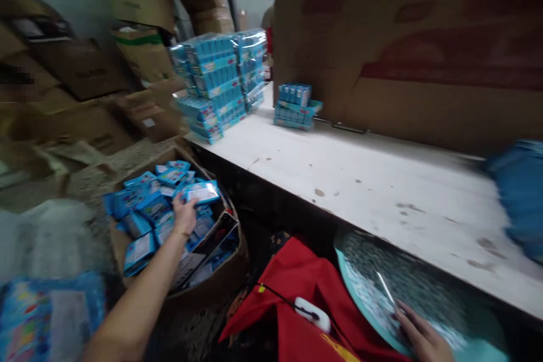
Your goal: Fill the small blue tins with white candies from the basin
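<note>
My left hand [185,216] reaches into a large cardboard carton [237,257] and its fingers close on a small blue box [203,192] at the top of the pile. Many similar blue packets [153,207] lie jumbled beneath it. At the lower right, my right hand [422,335] is closed on a slim, shiny metal tool [385,287]; its exact kind is blurred. That hand is over a teal basin [350,283] that holds many small pale pieces. Between my arms, red cloth [297,271] with a white device [313,315] on a black cord covers my lap.
A white worktable [339,175] runs across the view, with wrapped stacks of blue boxes [218,79] and a smaller stack [297,106] on it. A blue bin [521,192] is at the right edge. Cardboard boxes [80,68] fill the left background; a blue bag [51,317] lies lower left.
</note>
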A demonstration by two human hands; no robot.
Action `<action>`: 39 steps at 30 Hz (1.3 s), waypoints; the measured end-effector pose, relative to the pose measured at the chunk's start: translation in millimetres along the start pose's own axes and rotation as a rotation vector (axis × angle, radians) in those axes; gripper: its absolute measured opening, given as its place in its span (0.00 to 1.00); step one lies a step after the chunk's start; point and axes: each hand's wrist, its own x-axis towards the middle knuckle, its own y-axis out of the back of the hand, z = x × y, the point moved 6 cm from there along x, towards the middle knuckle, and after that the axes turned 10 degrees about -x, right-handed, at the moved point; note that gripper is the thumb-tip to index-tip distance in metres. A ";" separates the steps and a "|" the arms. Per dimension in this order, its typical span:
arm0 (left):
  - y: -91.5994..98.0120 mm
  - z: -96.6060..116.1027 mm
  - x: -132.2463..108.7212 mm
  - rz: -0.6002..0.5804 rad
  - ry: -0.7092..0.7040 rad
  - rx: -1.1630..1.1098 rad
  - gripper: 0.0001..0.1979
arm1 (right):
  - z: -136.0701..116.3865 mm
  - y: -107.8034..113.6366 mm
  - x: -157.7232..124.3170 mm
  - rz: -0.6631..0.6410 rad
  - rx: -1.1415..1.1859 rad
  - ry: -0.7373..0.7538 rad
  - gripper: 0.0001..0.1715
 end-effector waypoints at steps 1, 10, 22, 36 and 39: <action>-1.6 7.7 -7.5 -0.039 0.051 -0.298 0.27 | -4.2 0.5 -2.5 0.019 0.009 0.015 0.31; -163.4 35.4 -163.7 -0.709 0.887 -0.875 0.11 | -11.1 55.3 -16.3 0.180 -0.545 0.265 0.22; -244.4 77.4 -266.5 -1.244 0.625 -0.537 0.24 | -37.8 -2.7 49.4 0.016 -0.622 0.177 0.21; -310.7 104.9 -339.8 -1.448 -0.353 -0.077 0.20 | -34.2 91.2 5.6 0.022 -0.142 0.380 0.20; -323.6 107.4 -358.8 -1.442 -0.542 0.037 0.19 | -58.6 114.1 -9.2 0.000 -0.181 0.441 0.19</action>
